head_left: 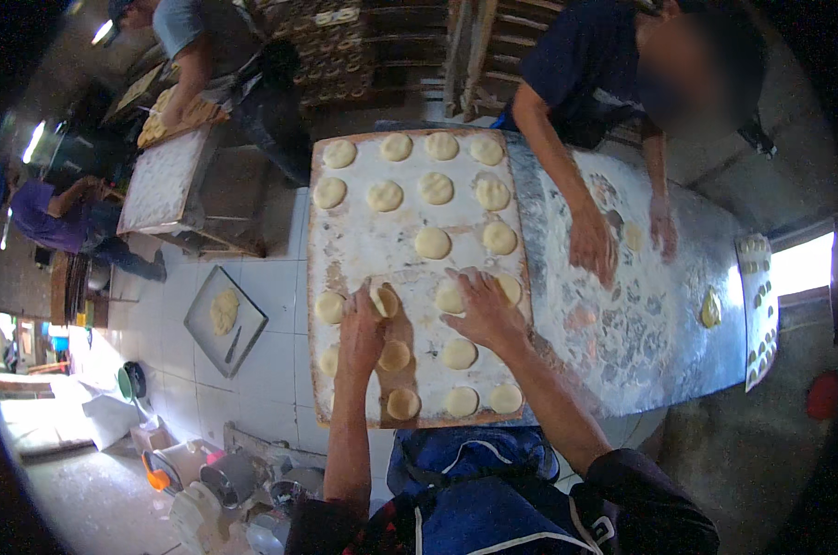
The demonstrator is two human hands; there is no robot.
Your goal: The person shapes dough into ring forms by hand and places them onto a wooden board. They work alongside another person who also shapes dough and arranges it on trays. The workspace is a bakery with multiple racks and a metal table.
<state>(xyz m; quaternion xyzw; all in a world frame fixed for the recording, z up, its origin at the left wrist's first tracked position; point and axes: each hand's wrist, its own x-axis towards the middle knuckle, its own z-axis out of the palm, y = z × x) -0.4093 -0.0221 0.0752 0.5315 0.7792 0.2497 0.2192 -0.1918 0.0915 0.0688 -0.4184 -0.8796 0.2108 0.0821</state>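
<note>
Several pale, flattened dough rounds (385, 195) lie spaced out on a floured wooden board (359, 236). On the board's middle left, my left hand (365, 319) has its fingers closed on one dough round (383, 299). My right hand (482, 314) is spread, palm down, its fingertips touching the board between and on two dough rounds (449, 298), partly hiding them. Both forearms reach in from the lower edge, with shaded rounds beside the left wrist.
A co-worker's hands (593, 245) work on a floured metal table (696, 333) to the right; other people (67, 213) stand upper left. A square tray (197, 314) with dough and a blade lies left. A dotted sheet (757, 361) is far right, pots (225, 481) lower left.
</note>
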